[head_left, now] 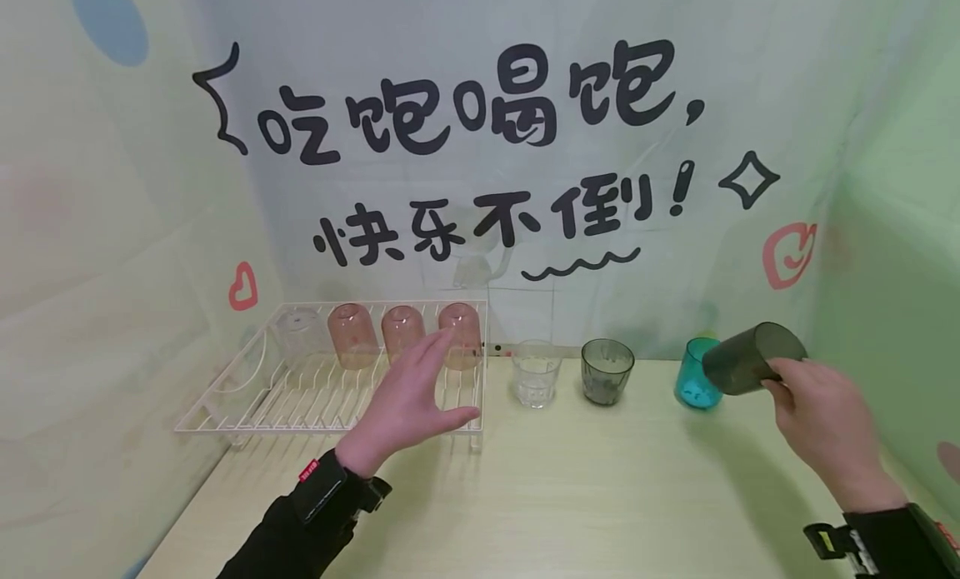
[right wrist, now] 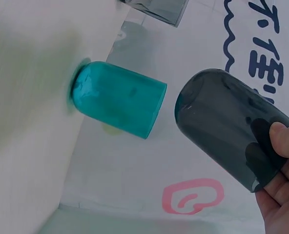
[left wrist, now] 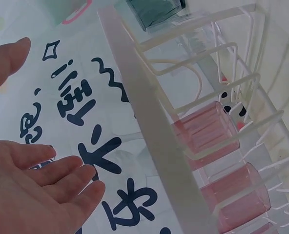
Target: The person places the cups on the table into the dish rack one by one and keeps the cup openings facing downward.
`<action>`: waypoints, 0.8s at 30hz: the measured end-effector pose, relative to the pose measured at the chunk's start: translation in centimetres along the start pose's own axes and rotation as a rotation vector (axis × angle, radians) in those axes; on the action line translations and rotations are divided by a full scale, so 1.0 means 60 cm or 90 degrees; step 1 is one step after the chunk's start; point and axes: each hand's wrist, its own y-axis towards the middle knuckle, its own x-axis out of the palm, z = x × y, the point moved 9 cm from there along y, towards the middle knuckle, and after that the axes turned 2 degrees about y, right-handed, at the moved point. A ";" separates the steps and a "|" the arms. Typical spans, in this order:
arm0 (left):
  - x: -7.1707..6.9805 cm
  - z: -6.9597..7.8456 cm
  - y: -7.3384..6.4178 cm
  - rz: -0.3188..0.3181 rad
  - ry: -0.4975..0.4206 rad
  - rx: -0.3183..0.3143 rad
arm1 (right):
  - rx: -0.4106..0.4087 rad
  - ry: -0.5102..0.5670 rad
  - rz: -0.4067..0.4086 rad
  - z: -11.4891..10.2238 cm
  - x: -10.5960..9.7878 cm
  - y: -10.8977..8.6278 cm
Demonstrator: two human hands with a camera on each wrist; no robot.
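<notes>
Clock reference: 12 is the top of the head view, 6 is its bottom edge.
Right hand (head_left: 828,421): grasping. I hold the smoky grey cup (head_left: 738,364) by its rim end.
Right grip: my thumb bears on the outer wall near the rim; my other fingers are curled at the opposite side.
Grey cup attitude: raised off the table (head_left: 585,487), tilted, rim end toward 2 o'clock, rounded base toward 8 o'clock.
Grey cup location: between 2 and 3 o'clock from the teal cup (head_left: 692,381), near it. The two overlap in the head view; the right wrist view shows a gap between them.
Teal cup: upright on the table.
Left hand (head_left: 405,396): released. I grasp nothing with it; my thumb is spread well apart from the fingers.
Left alignment: fingers toward 1 o'clock, thumb toward 3 o'clock.
Left clearance: the hand overlaps the right part of the white wire rack (head_left: 292,431) in the head view; the left wrist view shows it apart from the rack.
Rack load: one clear cup (head_left: 298,333) and three pink cups (head_left: 352,337), rounded ends up.
Tumblers: the grey tumbler (head_left: 607,372) stands upright at 9 o'clock from the teal cup; the clear tumbler (head_left: 536,379) stands upright at 9 o'clock from the grey tumbler.
</notes>
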 end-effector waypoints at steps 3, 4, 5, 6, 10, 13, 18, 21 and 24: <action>0.001 0.001 0.001 -0.001 -0.001 -0.004 | -0.005 0.003 0.008 -0.007 0.003 0.004; 0.002 0.001 0.001 -0.002 -0.002 -0.007 | -0.004 0.006 0.009 -0.008 0.005 0.004; 0.002 0.002 0.001 -0.003 -0.002 -0.010 | -0.005 0.010 0.010 -0.010 0.006 0.005; 0.002 0.003 0.002 -0.004 -0.003 -0.011 | -0.005 0.014 0.011 -0.011 0.007 0.005; 0.002 0.008 0.005 -0.002 -0.008 -0.008 | 0.004 0.032 0.009 -0.018 0.011 0.008; 0.001 0.010 0.007 0.001 -0.012 -0.005 | 0.008 0.043 0.009 -0.026 0.012 0.012; 0.001 0.015 0.010 0.005 -0.023 -0.001 | 0.000 0.067 0.017 -0.044 0.012 0.019; 0.001 0.019 0.011 0.004 -0.027 -0.001 | -0.008 0.080 0.020 -0.057 0.012 0.023; 0.001 0.022 0.011 0.002 -0.028 -0.002 | -0.010 0.092 0.019 -0.068 0.014 0.027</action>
